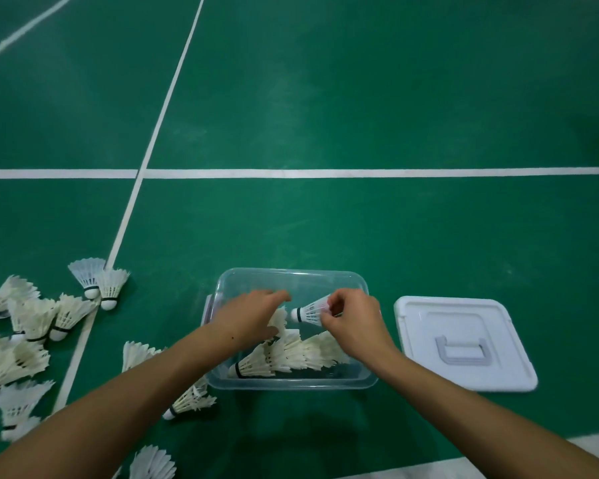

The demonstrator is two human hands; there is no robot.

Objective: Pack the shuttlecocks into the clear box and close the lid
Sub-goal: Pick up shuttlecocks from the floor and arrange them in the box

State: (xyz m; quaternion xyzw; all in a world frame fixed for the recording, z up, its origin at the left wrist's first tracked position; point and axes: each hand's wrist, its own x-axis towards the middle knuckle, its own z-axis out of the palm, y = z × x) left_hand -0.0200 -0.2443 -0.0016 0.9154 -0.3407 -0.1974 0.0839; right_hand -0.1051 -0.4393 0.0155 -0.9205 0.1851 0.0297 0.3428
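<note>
A clear plastic box (pixel 291 278) stands open on the green court floor in front of me. Several white feather shuttlecocks (pixel 291 354) lie inside it along the near side. My right hand (pixel 355 323) is over the box and pinches a shuttlecock (pixel 308 311) by its feathers, cork pointing left. My left hand (pixel 253 314) reaches into the box over another shuttlecock (pixel 279 318); whether it holds that one is hidden. The white lid (pixel 464 344), handle up, lies flat on the floor right of the box.
Several loose shuttlecocks (pixel 32 326) are scattered on the floor to the left, with one (pixel 187 401) just beside the box's near left corner and a pair (pixel 99 280) farther back. White court lines (pixel 291 173) cross the floor beyond the box.
</note>
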